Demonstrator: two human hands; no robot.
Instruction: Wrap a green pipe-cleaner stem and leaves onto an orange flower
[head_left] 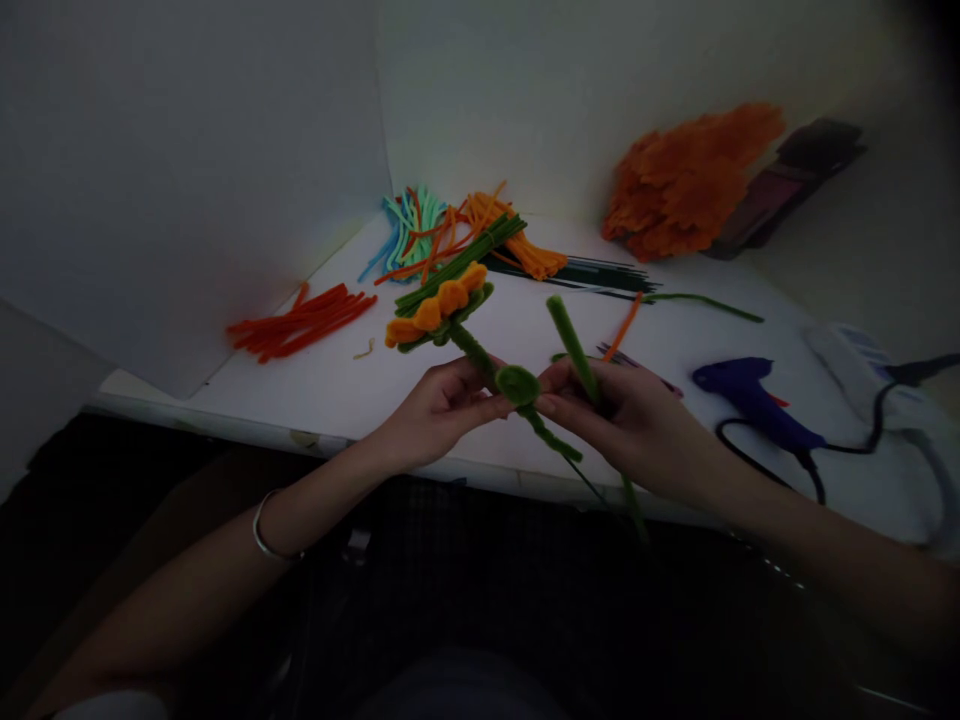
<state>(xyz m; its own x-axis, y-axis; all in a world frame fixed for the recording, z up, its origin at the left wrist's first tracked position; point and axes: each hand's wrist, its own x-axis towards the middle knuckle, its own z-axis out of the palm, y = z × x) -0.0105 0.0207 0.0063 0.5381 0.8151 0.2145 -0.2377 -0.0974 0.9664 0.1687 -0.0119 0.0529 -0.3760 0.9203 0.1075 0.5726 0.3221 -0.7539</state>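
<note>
My left hand (439, 410) grips the green stem of a pipe-cleaner flower (439, 308) with orange petals and green leaves, its head pointing up and left. My right hand (626, 415) pinches a green pipe cleaner (571, 342) whose free end sticks up and whose lower part is wound into a small leaf loop (517, 384) on the stem between both hands. The stem's lower end (555, 440) runs down towards my lap. A bracelet sits on my left wrist.
On the white table (337, 385) lie red-orange pipe cleaners (300, 322), a mixed bundle of teal, orange and green ones (457, 240), dark green wires (592, 275), a heap of orange pieces (686, 180) and a blue glue gun (754, 400) with its black cord.
</note>
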